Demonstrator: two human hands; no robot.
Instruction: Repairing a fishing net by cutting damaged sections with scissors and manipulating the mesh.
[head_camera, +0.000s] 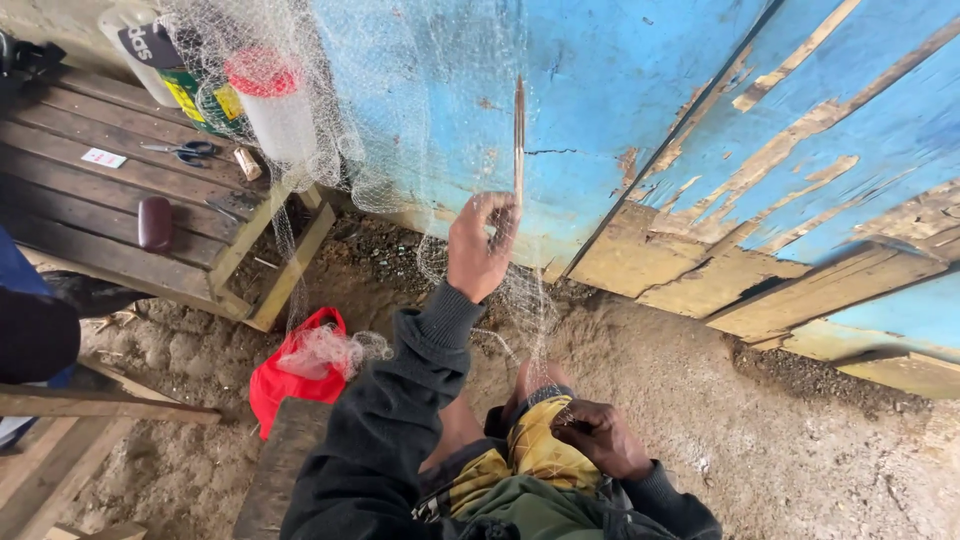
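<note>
A fine, pale fishing net (400, 120) hangs in front of a blue painted plank wall (640, 90) and trails down to my lap. My left hand (480, 248) is raised into the net, fingers closed on a slim wooden netting needle (519, 135) that points straight up. Down at my knee, my right hand (600, 437) is closed on a bunch of the net over yellow patterned cloth (530, 450). Both arms are in dark sleeves.
A wooden bench (110, 200) at the left carries scissors (185, 150), a dark oval case (155, 222) and a white jar with a red lid (275, 105) under the net. A red plastic bag (295, 375) lies on the sandy ground. Part of another person (35, 335) shows at the left edge.
</note>
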